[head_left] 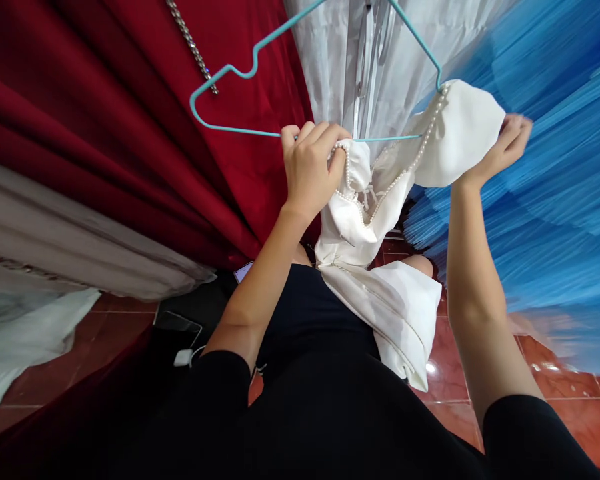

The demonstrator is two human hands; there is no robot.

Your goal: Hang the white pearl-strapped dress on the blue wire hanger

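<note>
A white dress (pixel 363 230) with pearl beading along its neckline hangs from a light-blue hanger (pixel 240 129) and drapes down over my lap. One shoulder of it, with a puffed sleeve, is over the hanger's right end. My left hand (pixel 310 163) is closed around the hanger's bottom bar and the dress's other shoulder, beside the beaded edge. At the outer end of the puffed sleeve, my right hand (pixel 510 143) is closed on the fabric, its fingers slightly blurred. The hanger's left end is bare. Its hook is out of view.
Red fabric (pixel 240 180) hangs at the left, with a jewelled strap (pixel 193 47) against it. White garments (pixel 325 60) hang behind the hanger, and blue tulle (pixel 555 200) fills the right. A white plug with cable (pixel 183 358) lies by a black surface over the red tiled floor (pixel 450 353).
</note>
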